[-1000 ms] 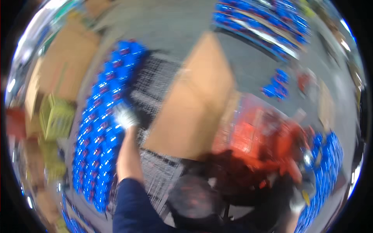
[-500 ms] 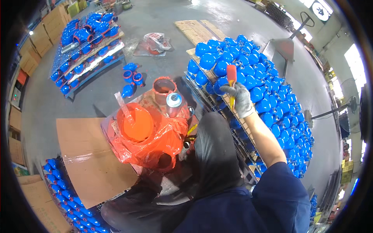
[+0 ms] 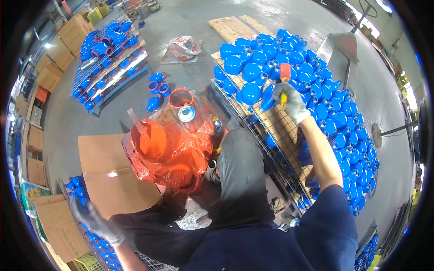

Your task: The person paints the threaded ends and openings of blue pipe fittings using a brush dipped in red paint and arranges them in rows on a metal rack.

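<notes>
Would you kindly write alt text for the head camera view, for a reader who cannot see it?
A person's gloved right hand holds a small paint roller over blue cast fittings laid on a wire rack. Their gloved left hand, blurred, reaches low beside a cardboard sheet. An orange-smeared paint bucket sits between.

A factory floor is shown: bare concrete floor, wire racks loaded with blue-painted cast fittings, stacked cardboard boxes.
</notes>
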Demonstrator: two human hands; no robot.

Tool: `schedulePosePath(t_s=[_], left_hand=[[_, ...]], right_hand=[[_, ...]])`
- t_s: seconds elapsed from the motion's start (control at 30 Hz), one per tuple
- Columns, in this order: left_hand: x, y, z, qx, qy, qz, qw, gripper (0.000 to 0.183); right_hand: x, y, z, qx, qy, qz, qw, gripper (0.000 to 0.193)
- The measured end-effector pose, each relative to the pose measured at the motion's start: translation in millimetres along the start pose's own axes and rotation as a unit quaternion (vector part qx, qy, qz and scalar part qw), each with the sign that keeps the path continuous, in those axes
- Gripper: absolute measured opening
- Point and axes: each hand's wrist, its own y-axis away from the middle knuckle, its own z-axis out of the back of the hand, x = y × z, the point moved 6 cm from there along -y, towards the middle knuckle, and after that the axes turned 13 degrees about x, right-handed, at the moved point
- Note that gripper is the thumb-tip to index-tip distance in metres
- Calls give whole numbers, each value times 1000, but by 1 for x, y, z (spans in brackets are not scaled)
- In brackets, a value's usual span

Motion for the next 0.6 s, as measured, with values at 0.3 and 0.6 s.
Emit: schedulePosePath(t_s=[0.3,0.6], left_hand=[[-199,64,-192,503,403,-105,757,74],[-97,139,-126,345,603,230,681,79]], right_hand=[[237,83,-119,90,-160,141,973,27],[224,72,-284,199,-349,116,909,50]])
